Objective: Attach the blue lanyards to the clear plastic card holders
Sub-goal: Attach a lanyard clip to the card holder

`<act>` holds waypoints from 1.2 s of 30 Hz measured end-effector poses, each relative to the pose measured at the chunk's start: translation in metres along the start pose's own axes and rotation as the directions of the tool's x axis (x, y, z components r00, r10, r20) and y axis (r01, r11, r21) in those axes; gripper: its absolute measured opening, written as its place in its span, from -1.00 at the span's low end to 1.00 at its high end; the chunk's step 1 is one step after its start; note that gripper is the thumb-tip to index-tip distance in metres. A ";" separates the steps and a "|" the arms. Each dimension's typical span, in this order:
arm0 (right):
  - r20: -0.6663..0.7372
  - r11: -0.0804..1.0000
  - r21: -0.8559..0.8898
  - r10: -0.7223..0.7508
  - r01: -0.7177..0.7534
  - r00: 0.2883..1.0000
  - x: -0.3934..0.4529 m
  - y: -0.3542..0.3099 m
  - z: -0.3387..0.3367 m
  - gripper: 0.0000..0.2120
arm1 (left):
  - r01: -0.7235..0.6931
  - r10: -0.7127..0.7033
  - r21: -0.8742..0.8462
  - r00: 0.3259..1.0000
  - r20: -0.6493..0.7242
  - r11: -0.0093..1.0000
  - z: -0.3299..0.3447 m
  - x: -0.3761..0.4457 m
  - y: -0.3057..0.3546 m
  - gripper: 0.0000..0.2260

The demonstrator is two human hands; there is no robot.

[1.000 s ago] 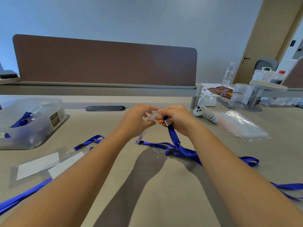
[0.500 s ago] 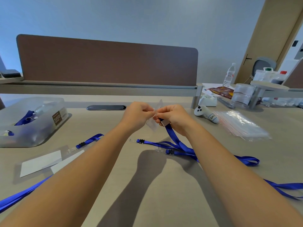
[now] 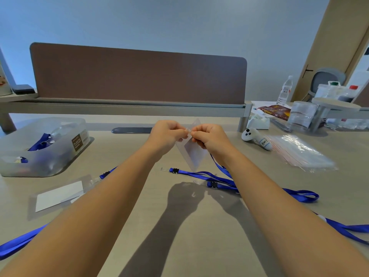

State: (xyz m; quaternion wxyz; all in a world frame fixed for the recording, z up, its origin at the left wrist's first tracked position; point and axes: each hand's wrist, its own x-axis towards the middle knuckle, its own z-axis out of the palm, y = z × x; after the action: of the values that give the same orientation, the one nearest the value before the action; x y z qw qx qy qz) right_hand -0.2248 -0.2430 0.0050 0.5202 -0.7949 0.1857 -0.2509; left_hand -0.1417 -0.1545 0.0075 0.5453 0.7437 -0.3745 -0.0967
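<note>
Card holder: a clear plastic card holder (image 3: 193,151) hangs above the table (image 3: 179,226) between the two hands, tilted so one corner points down; it is see-through and faintly glossy, with a pale insert inside.
Left hand: the left hand (image 3: 166,137) pinches the holder's top edge between thumb and fingertips.
Right hand: the right hand (image 3: 210,138) is closed in a pinch at the same top edge, touching the left hand's fingertips.
Lanyard: a blue lanyard (image 3: 223,172) runs down from under the right hand and loops across the table to the right.
Other lanyards: a second strap with a black clip (image 3: 175,170) lies flat just below the holder.
Finished holders: two holders with white cards (image 3: 60,194) lie at the left, partly covered by the left forearm.
Bin: a frosted plastic bin (image 3: 44,144) sits far left.
Hard to make out: the lanyard's clip is hidden inside the pinch, so whether it is attached cannot be told.
</note>
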 end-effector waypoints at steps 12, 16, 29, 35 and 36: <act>0.062 0.998 0.057 0.009 -0.013 0.998 0.003 -0.008 0.004 -0.82 | 0.038 -0.023 -0.184 0.996 0.080 0.982 -0.012 -0.007 -0.001 -0.92; 0.084 0.993 0.105 0.041 -0.050 0.996 0.003 -0.012 0.003 -0.80 | -0.075 0.075 0.011 0.997 -0.004 0.997 -0.012 -0.011 -0.007 -0.86; -0.013 0.983 -0.172 0.060 -0.061 0.998 0.040 0.012 -0.013 -0.82 | -0.231 0.273 0.155 0.893 -0.357 0.960 -0.035 0.020 -0.023 -0.91; -0.214 0.919 -0.356 0.098 -0.171 0.972 0.095 0.044 -0.033 -0.76 | -0.199 0.284 0.283 0.910 -0.301 0.938 -0.030 0.069 -0.042 -0.91; -0.235 0.915 -0.358 0.105 -0.186 0.966 0.109 0.042 -0.037 -0.74 | -0.186 0.275 0.299 0.917 -0.289 0.936 -0.030 0.081 -0.041 -0.91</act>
State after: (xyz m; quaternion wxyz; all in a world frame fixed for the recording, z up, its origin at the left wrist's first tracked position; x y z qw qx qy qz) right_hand -0.1602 -0.3476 0.0007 0.3523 -0.8328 0.3435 -0.2536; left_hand -0.0501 -0.1814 0.0043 0.5026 0.7658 -0.3744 0.1441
